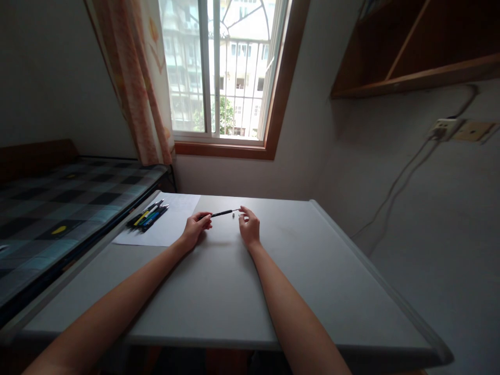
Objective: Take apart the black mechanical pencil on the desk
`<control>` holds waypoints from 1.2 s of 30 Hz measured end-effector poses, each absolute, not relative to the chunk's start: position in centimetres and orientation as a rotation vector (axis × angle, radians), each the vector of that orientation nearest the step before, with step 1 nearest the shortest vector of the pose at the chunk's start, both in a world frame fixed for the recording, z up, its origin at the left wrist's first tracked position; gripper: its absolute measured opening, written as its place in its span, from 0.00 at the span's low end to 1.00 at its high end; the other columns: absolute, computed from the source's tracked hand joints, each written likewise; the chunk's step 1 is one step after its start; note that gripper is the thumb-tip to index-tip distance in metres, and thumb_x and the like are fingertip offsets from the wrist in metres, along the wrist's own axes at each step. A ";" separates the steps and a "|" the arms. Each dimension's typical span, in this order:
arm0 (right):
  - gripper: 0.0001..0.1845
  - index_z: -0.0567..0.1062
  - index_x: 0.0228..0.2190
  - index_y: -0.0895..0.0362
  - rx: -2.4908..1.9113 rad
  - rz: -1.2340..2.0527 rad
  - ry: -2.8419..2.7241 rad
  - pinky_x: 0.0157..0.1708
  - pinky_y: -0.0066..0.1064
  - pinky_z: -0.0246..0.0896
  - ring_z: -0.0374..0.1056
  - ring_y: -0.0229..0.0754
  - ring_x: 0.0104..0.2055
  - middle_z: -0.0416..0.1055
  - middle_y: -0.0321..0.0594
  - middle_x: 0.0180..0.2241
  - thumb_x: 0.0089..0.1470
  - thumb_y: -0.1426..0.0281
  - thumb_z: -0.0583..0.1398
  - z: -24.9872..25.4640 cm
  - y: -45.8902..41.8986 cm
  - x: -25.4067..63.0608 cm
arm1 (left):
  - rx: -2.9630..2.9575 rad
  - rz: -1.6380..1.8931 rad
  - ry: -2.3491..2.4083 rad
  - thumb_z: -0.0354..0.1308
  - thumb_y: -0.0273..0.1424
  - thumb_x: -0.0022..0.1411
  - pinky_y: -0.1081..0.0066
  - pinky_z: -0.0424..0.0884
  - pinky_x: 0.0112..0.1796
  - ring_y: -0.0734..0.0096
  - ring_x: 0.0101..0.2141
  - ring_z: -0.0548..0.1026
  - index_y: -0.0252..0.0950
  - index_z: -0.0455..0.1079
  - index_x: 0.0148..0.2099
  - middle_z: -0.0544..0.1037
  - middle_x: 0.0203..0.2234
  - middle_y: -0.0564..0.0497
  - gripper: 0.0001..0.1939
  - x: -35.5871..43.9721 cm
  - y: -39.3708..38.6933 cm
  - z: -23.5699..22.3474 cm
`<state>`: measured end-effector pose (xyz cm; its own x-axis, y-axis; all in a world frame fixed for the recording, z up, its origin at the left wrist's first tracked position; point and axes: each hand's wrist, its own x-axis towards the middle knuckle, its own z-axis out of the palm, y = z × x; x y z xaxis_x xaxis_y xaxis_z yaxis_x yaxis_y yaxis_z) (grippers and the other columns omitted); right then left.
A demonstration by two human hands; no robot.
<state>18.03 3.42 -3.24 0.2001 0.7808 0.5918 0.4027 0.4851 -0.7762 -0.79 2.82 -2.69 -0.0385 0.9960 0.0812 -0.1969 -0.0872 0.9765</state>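
My left hand is closed around the dark barrel of a pen, held roughly level above the table and pointing right. A thin tip, like a refill, sticks out of its right end. The curled fingers of my right hand are at that tip, with the index fingertip touching or almost touching it. Something small and pale shows by the right thumb, too small to name. Between the hands, a small pale piece is seen just below the pen.
Several pens lie on a white paper sheet at the table's left. The light table has a raised edge at right. Beyond are a checkered bed, a window, a wall shelf and a socket with cord.
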 end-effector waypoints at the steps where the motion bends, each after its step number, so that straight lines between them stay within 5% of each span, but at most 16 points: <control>1: 0.19 0.70 0.42 0.59 -1.128 0.350 -1.400 0.33 0.29 0.62 0.65 0.39 0.36 0.71 0.43 0.38 0.47 0.75 0.50 -3.2 3.5 18.1 | 1.104 1.384 1.043 0.64 0.38 0.42 0.73 0.68 0.27 0.76 0.21 0.70 0.30 0.70 0.38 0.70 0.20 0.53 0.21 -0.8 2.8 -2.7; 36: 0.20 0.70 0.39 0.63 -1.219 0.423 -0.996 0.34 0.29 0.62 0.66 0.39 0.34 0.71 0.45 0.35 0.42 0.74 0.51 -3.2 4.3 19.5 | 1.105 1.390 1.016 0.63 0.37 0.44 0.73 0.67 0.28 0.77 0.22 0.70 0.30 0.70 0.37 0.70 0.20 0.53 0.19 -0.9 3.1 -3.1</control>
<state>19.51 4.31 -3.18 0.5328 0.7433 0.4044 0.2249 0.3363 -0.9145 -0.91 3.12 -3.12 -0.0318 0.9951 0.0932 -0.2131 -0.0979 0.9721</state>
